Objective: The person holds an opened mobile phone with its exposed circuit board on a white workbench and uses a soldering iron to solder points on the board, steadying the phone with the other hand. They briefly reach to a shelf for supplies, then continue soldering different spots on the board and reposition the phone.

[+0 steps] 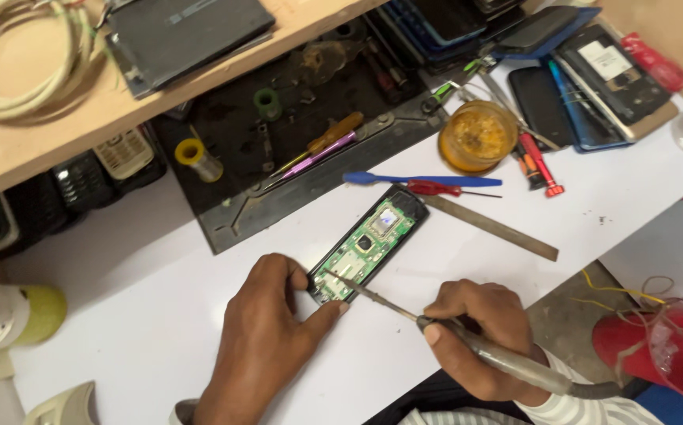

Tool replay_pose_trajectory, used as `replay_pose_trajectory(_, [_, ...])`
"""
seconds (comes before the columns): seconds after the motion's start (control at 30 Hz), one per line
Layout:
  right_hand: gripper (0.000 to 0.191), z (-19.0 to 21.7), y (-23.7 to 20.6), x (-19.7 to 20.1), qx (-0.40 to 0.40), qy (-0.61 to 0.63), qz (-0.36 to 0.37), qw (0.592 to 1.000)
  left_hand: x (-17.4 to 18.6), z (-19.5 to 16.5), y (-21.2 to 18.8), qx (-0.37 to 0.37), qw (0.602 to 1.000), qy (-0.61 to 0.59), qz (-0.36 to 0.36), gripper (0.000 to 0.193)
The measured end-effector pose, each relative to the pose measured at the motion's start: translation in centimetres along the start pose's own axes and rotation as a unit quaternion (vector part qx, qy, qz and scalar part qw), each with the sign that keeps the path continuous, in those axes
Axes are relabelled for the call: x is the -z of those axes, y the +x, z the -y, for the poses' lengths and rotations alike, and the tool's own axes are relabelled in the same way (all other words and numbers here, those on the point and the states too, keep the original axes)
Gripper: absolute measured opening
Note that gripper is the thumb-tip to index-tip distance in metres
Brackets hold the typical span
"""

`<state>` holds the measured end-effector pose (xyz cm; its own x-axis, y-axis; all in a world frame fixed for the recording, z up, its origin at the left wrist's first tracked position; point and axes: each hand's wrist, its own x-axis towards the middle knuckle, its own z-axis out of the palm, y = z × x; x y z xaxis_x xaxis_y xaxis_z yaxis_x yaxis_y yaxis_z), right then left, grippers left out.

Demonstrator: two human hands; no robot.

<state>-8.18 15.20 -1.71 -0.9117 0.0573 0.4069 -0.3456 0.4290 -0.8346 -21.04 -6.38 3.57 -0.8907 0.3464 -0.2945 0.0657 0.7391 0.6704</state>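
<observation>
- Right hand (475, 334): fingers closed around the grey handle of a soldering iron (444, 334). The cord end leaves past the wrist; the thin metal tip runs up and to the left, and its point rests on the lower end of the circuit board (366, 245).
- Left hand (266, 330): partly open, holding nothing. Forefinger and thumb press against the near end of the opened phone (373, 240), one on each side of its corner, steadying it on the white tabletop (144, 315).
- Opened phone: lies at a slant between and just beyond both hands, black frame with the green circuit board exposed, a small shiny square near its far end.
- Just beyond the phone: a metal ruler (489, 228) to the right, lying flat; a blue plastic pry tool (412, 179) and a red-handled screwdriver (436, 189) touching or nearly touching the phone's far end.
- Further out, right: an amber jar of flux (477, 138).
- Further out, left: a dark work mat (294, 134) carrying small tools.
- Farthest: a wooden shelf (58, 134) with coiled pale cable (18, 55).
</observation>
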Motion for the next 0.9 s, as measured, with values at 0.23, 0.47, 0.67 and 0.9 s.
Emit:
replay_pose_trajectory(0.23, [0.01,-0.7,-1.0,0.3,-0.075,0.012,0.014,0.997,-0.3,1.1,-0.1,-0.089,0.995,-0.041,-0.033,0.044])
replay_pose_trajectory(0.47, [0.007,-1.8,-1.7,0.1,-0.106,0.077,-0.023,0.991,-0.8,2.3,-0.1,-0.168,0.982,-0.047,-0.065,0.045])
replay_pose_trajectory(0.67, [0.005,-2.4,-2.0,0.2,-0.128,0.13,-0.059,0.981,-0.4,2.4,0.2,-0.126,0.99,-0.052,-0.021,0.04])
replay_pose_trajectory(0.9, [0.014,-2.6,-1.8,0.2,-0.118,0.246,-0.153,0.95,-0.1,3.2,0.5,-0.128,0.985,-0.113,-0.028,0.018])
